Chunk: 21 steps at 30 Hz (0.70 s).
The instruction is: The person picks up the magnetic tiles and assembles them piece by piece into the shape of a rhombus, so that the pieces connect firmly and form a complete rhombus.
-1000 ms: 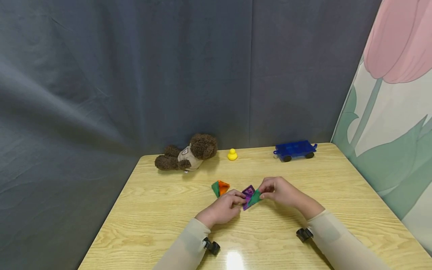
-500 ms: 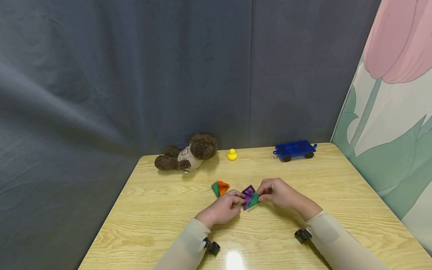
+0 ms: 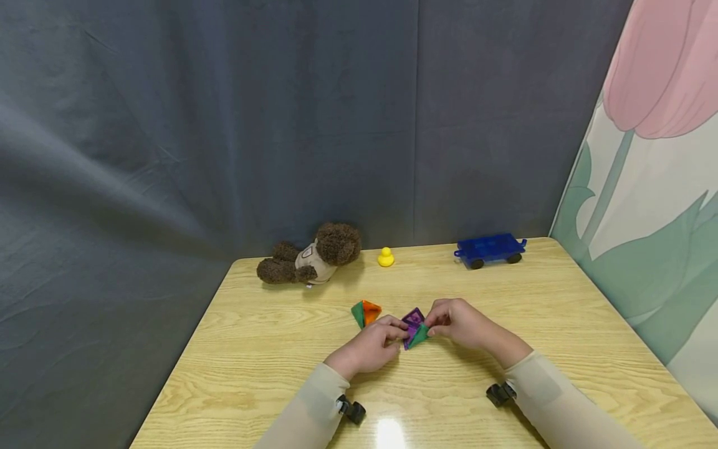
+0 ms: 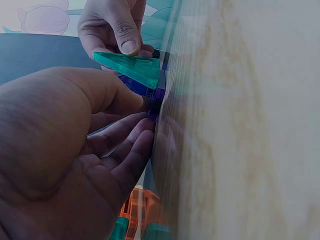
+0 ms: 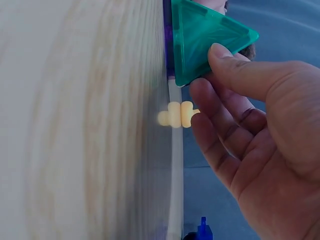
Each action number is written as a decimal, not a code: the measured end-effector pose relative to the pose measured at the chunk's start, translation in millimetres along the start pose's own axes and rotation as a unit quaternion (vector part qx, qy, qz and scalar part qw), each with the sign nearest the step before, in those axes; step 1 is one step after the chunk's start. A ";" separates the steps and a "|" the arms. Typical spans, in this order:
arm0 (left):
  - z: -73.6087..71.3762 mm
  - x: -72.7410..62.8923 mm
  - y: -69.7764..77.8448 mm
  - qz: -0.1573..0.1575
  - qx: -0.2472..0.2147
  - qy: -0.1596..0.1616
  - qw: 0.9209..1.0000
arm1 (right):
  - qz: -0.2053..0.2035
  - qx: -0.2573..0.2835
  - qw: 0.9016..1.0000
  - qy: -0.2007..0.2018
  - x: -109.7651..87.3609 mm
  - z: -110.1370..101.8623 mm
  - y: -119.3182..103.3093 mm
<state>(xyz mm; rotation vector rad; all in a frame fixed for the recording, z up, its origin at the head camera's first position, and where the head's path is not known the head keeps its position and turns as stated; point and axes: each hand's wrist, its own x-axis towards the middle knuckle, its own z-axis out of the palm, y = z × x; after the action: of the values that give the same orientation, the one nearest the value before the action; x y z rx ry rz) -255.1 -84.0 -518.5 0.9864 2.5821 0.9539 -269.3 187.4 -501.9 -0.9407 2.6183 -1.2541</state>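
Note:
A purple magnetic tile [image 3: 414, 317] lies on the wooden table between the two hands. My left hand [image 3: 372, 347] holds it at its left edge; the left wrist view shows the thumb and fingertips at the purple edge, close to the tabletop. With thumb and fingers, my right hand [image 3: 462, 322] pinches a translucent green triangular magnetic tile [image 5: 207, 42]. This green triangle stands tilted over the purple tile, its lower edge along it. Just beyond the left hand sits a small orange and green tile piece [image 3: 370, 312], partly hidden by that hand.
At the back of the table [image 3: 252, 374] lie a brown teddy bear [image 3: 320, 255], a yellow rubber duck [image 3: 386, 257] and a blue wheeled tile base [image 3: 490, 249]. A dark curtain [image 3: 336, 125] hangs behind, and a floral panel [image 3: 645, 187] stands at the right.
My right hand has shifted slightly left and toward the table's front, bringing the green triangle further over the purple tile and changing its tilt. The left hand stays in place.

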 end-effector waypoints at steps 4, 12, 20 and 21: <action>0.2 0.2 -0.4 0.000 -0.001 -0.001 1.000 | -0.002 -0.003 1.000 0.001 0.3 1.5 0.6; -0.4 -0.4 0.8 -0.004 -0.004 -0.002 1.000 | 0.009 -0.003 1.000 0.002 0.3 3.0 2.1; 0.4 -0.8 1.3 -0.010 -0.008 -0.001 1.000 | 0.003 -0.026 0.999 0.020 0.9 4.5 0.2; 0.4 -0.7 1.2 -0.009 -0.009 0.000 1.000 | 0.002 -0.028 0.999 0.021 0.9 4.6 0.2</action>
<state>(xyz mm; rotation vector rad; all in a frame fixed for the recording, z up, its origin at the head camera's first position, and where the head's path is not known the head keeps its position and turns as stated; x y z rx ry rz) -253.8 -83.5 -518.0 0.9569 2.5735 0.9700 -268.6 183.8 -504.9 -0.9265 2.6989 -1.2181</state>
